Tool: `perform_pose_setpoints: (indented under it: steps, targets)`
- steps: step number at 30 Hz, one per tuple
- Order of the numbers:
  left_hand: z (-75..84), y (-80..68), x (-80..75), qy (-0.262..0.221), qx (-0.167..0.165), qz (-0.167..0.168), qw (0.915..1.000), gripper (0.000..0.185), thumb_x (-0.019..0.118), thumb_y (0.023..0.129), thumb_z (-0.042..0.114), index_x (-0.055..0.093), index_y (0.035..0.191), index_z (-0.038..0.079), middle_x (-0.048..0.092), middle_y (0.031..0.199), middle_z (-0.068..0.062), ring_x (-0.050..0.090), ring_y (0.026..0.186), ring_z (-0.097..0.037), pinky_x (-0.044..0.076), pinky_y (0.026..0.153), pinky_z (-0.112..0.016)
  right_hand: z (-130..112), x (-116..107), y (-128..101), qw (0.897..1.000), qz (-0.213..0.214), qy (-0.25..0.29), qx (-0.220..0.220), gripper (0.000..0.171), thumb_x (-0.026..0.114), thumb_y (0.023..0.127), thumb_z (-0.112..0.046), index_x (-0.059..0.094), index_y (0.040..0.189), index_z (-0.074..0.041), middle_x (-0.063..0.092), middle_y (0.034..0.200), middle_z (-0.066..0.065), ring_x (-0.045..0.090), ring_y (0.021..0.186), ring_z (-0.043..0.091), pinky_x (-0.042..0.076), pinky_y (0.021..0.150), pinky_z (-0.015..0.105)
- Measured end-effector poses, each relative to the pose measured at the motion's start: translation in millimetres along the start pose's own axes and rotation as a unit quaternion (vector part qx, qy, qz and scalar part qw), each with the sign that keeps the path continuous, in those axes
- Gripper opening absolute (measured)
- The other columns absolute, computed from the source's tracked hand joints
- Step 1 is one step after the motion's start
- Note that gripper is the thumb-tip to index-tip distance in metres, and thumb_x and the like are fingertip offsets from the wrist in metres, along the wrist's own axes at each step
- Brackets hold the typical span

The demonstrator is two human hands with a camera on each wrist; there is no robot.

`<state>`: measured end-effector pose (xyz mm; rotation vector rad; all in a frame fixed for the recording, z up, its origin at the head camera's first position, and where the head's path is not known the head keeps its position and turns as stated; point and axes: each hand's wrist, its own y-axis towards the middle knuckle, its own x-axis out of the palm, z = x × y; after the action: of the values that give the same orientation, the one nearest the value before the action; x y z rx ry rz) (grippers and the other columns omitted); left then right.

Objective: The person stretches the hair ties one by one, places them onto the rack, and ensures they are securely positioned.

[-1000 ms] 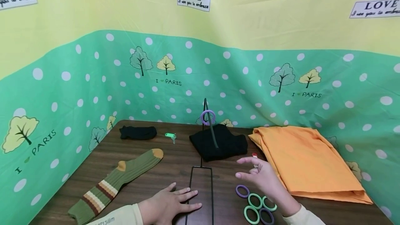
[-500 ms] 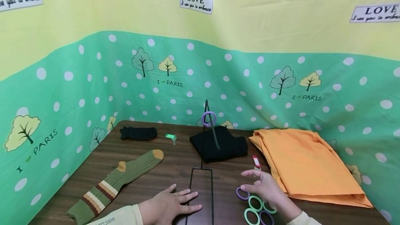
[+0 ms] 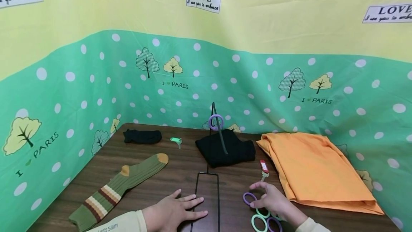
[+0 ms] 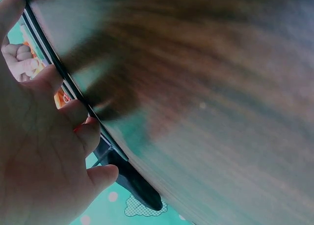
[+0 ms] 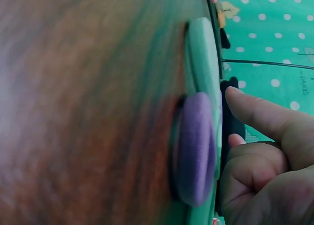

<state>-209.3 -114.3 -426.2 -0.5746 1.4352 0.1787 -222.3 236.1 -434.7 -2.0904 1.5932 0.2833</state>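
Note:
My left hand (image 3: 172, 212) rests flat with spread fingers on the black wire base of a stand (image 3: 207, 173). A lilac ring (image 3: 210, 122) hangs on the stand's slanted arm. In the left wrist view, the fingertips lie on the wire against the table. My right hand (image 3: 273, 199) hovers low by a group of rings, thumb and index finger apart near the purple ring (image 3: 244, 199). A light green ring (image 3: 253, 222) and a dark purple ring (image 3: 281, 225) lie beside it; other green rings are partly hidden by the hand. In the right wrist view, the remaining fingers are bent.
A striped green sock (image 3: 119, 189) and a black sock (image 3: 142, 136) lie left. Green-tagged (image 3: 176, 140) and red-tagged (image 3: 264, 166) keys lie farther back. Folded black cloth (image 3: 238, 153) is behind the stand, orange cloth (image 3: 322, 171) at right. A patterned curtain (image 3: 244, 92) surrounds the table.
My right hand has moved down toward the purple ring, uncovering the red-tagged key. The left hand stays on the stand's base.

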Motion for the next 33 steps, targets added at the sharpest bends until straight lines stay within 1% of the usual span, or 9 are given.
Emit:
perform_pose_setpoints:
  steps: [5, 12, 16, 19, 24, 26, 30, 33]
  targets:
    - [-0.6, -0.1, 0.6, -0.003, 0.001, 0.003, 1.0, 0.076, 0.045, 0.083, 0.068, 0.01, 0.146, 0.043, 0.014, 0.156, 0.006, 0.023, 0.141, -0.014, 0.036, 0.101, -0.05, 1, 0, 1, 1.0, -0.004, -0.007, 0.008, 0.053, 0.08, 0.067, -0.007, 0.053, 0.113, -0.002, 0.037, 0.05, -0.008, 0.022, 0.036, 0.001, 0.021, 0.035, 0.017]
    - [-1.2, 2.3, 1.1, -0.021, -0.007, -0.016, 0.9996, 0.077, 0.046, 0.083, 0.068, 0.006, 0.145, 0.045, 0.01, 0.156, 0.009, 0.02, 0.142, -0.013, 0.034, 0.103, -0.051, -5, 0, 0, 0.999, -0.009, -0.023, 0.023, 0.048, 0.077, 0.069, -0.004, 0.054, 0.11, -0.002, 0.042, 0.05, -0.006, 0.023, 0.036, 0.002, 0.022, 0.035, 0.016]
    - [-1.3, 2.7, 1.2, -0.019, -0.008, -0.016, 0.9997, 0.078, 0.046, 0.082, 0.068, 0.005, 0.145, 0.045, 0.01, 0.156, 0.009, 0.02, 0.142, -0.013, 0.033, 0.103, -0.051, -5, 1, 2, 0.999, 0.0, -0.035, 0.02, 0.043, 0.076, 0.069, -0.003, 0.056, 0.107, -0.002, 0.047, 0.051, -0.005, 0.025, 0.036, 0.003, 0.023, 0.036, 0.017]
    - [-1.3, 2.6, 1.2, -0.02, -0.008, -0.016, 0.9996, 0.077, 0.046, 0.083, 0.068, 0.005, 0.145, 0.045, 0.01, 0.156, 0.009, 0.02, 0.142, -0.013, 0.033, 0.103, -0.051, -4, 3, 4, 0.999, 0.005, -0.042, 0.012, 0.039, 0.076, 0.07, -0.005, 0.057, 0.104, -0.003, 0.048, 0.051, -0.005, 0.028, 0.037, 0.004, 0.024, 0.036, 0.017]
    - [-1.7, 2.1, 2.1, -0.016, -0.004, -0.015, 0.9998, 0.077, 0.045, 0.083, 0.068, 0.006, 0.145, 0.045, 0.011, 0.156, 0.009, 0.021, 0.142, -0.013, 0.035, 0.102, -0.05, -5, 6, 3, 0.999, 0.001, -0.04, -0.019, 0.037, 0.076, 0.07, -0.008, 0.058, 0.102, 0.0, 0.047, 0.052, -0.006, 0.036, 0.043, 0.005, 0.027, 0.041, 0.019]
    - [-1.8, 2.0, 2.5, -0.014, -0.001, -0.013, 0.9998, 0.077, 0.045, 0.083, 0.068, 0.006, 0.145, 0.044, 0.011, 0.156, 0.008, 0.021, 0.142, -0.013, 0.036, 0.102, -0.049, -8, 7, 1, 0.999, -0.004, -0.032, -0.029, 0.038, 0.076, 0.071, -0.009, 0.058, 0.102, 0.001, 0.044, 0.051, -0.007, 0.035, 0.044, 0.005, 0.027, 0.042, 0.019]
    - [-1.6, 2.1, 2.7, -0.012, 0.0, -0.012, 0.9999, 0.077, 0.045, 0.083, 0.067, 0.006, 0.145, 0.044, 0.011, 0.156, 0.008, 0.021, 0.142, -0.013, 0.036, 0.102, -0.049, -18, 8, -4, 0.999, -0.017, -0.015, -0.036, 0.04, 0.075, 0.073, -0.01, 0.056, 0.106, 0.001, 0.037, 0.049, -0.008, 0.028, 0.041, 0.004, 0.024, 0.039, 0.018]
    - [-1.4, 2.3, 2.7, -0.012, -0.003, -0.016, 0.9998, 0.077, 0.045, 0.083, 0.068, 0.005, 0.145, 0.045, 0.01, 0.156, 0.009, 0.02, 0.142, -0.013, 0.035, 0.102, -0.049, -30, 8, -9, 0.998, -0.031, -0.002, -0.047, 0.041, 0.074, 0.074, -0.011, 0.055, 0.108, 0.002, 0.036, 0.049, -0.007, 0.026, 0.04, 0.004, 0.024, 0.038, 0.017]
